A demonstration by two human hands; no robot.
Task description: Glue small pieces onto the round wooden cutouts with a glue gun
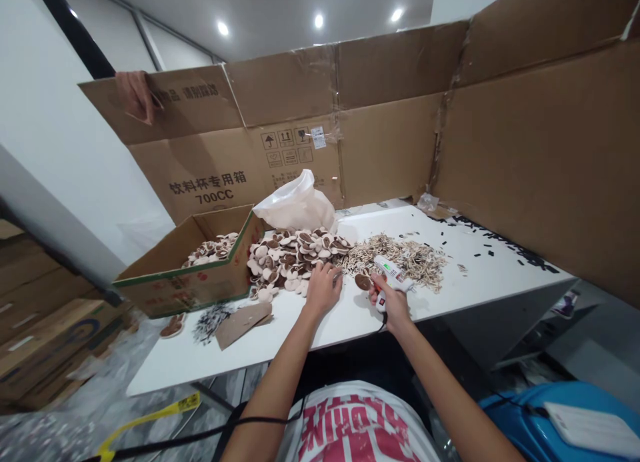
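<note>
My right hand [391, 305] is wrapped round a white glue gun [393, 273] with a green patch on its top. A small brown oval piece [363, 282] is just left of its fingers. My left hand [324, 287] has its fingers curled at the front edge of a pile of pink and brown felt pieces [293, 255]; a small dark item shows at its fingertips, too small to name. Behind the glue gun lies a heap of thin beige strips [420, 262].
An open carton [190, 285] with more felt pieces stands left. Grey bits [210, 322] and brown card [243, 323] lie before it. A white bag [300, 205] is behind the pile. Tall cardboard walls [390, 149] enclose the table [310, 355]. Another person's hand [136, 95] grips the cardboard.
</note>
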